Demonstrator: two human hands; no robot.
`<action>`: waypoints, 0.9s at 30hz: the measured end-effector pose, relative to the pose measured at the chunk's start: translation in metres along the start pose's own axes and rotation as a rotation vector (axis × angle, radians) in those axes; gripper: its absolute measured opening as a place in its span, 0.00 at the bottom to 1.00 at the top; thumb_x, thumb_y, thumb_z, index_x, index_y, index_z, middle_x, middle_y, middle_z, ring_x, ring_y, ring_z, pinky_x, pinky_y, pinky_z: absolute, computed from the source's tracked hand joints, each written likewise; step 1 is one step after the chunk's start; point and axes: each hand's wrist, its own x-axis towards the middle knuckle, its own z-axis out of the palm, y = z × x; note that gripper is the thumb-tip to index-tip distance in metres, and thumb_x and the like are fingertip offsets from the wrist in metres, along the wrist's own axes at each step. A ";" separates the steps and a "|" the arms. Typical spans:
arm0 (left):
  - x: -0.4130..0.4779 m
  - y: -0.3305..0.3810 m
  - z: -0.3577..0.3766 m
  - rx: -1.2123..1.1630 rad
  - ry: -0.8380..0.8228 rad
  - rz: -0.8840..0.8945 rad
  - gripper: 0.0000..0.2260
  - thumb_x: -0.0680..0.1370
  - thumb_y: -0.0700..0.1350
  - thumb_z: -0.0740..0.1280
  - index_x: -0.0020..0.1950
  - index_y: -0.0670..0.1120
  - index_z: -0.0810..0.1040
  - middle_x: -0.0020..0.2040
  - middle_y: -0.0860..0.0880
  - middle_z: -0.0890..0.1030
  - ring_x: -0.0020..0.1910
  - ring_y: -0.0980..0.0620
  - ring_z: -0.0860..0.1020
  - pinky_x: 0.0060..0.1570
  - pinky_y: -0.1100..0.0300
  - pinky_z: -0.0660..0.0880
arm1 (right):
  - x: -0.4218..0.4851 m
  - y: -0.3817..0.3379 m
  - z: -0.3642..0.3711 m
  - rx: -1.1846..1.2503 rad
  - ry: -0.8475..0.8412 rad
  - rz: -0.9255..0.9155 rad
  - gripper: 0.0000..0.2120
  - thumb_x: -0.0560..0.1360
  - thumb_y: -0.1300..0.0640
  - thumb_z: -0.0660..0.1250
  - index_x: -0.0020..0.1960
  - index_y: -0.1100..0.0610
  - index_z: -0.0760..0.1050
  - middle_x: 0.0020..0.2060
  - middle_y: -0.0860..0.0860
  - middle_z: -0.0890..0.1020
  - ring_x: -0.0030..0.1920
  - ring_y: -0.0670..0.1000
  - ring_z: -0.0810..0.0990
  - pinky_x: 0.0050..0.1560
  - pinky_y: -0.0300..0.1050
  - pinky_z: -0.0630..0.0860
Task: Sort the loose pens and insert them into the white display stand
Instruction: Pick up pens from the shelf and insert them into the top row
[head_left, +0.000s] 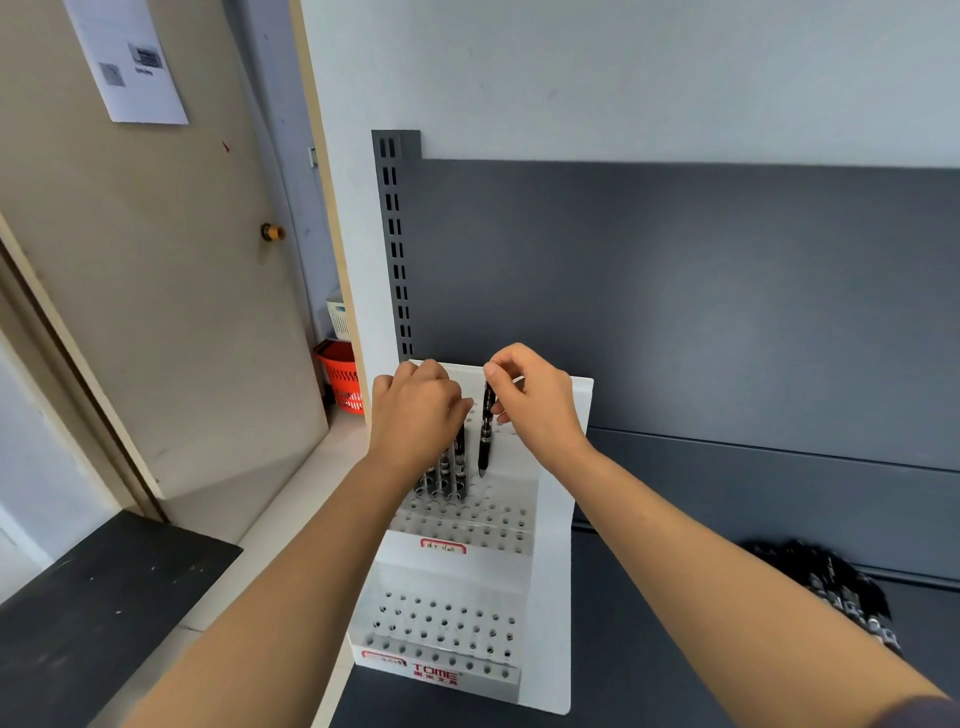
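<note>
White plastic display stand (556, 571) sits on a dark grey shelf (675, 649), its back against the shelf's rear panel.

1. Right hand (540, 410): thumb and fingers (498, 370) are clamped on the top end of one black pen (485, 431). The pen hangs nearly upright with its long axis vertical and its tip down.
2. Critical relation: the pen's tip is just above the upper tier, apart from it. It is immediately right of the seated pens (452, 467), and open holes (489, 491) lie directly beneath and slightly toward the camera. The gripping fingers are at the far end of the pen from the tip, so a small tilt at the top would swing the tip off its hole.
3. Left hand (415, 410): curled over the tops of the seated pens and seen from the back. It cannot be told whether its fingers grip them or only rest there.
4. Stock: the loose pens (841, 597) lie in a heap on the shelf, well to the right (nearer the right hand).
5. Progress, as judged: early. Most upper-tier holes and the entire lower tier (447, 623) are unfilled.
6. Next move, as judged: a straight descent of the right hand.
</note>
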 end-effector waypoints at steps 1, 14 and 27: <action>0.000 -0.002 0.000 0.007 -0.011 0.003 0.13 0.78 0.55 0.61 0.48 0.49 0.82 0.54 0.52 0.77 0.57 0.48 0.70 0.50 0.54 0.61 | 0.000 0.000 0.001 -0.004 -0.004 -0.006 0.06 0.78 0.56 0.62 0.43 0.54 0.74 0.32 0.44 0.77 0.33 0.50 0.79 0.39 0.50 0.81; -0.009 -0.009 0.008 -0.136 0.018 -0.044 0.08 0.79 0.52 0.60 0.51 0.54 0.78 0.54 0.55 0.76 0.57 0.50 0.70 0.53 0.53 0.59 | -0.006 0.014 0.010 -0.678 -0.092 -0.209 0.08 0.78 0.48 0.61 0.48 0.49 0.77 0.41 0.45 0.82 0.48 0.51 0.74 0.42 0.45 0.70; -0.011 0.003 0.007 -0.196 0.123 -0.059 0.07 0.78 0.48 0.61 0.49 0.53 0.79 0.53 0.54 0.78 0.57 0.49 0.70 0.53 0.54 0.58 | -0.006 0.020 -0.004 -0.691 -0.187 -0.253 0.11 0.78 0.47 0.61 0.55 0.48 0.77 0.53 0.44 0.80 0.60 0.50 0.70 0.60 0.49 0.61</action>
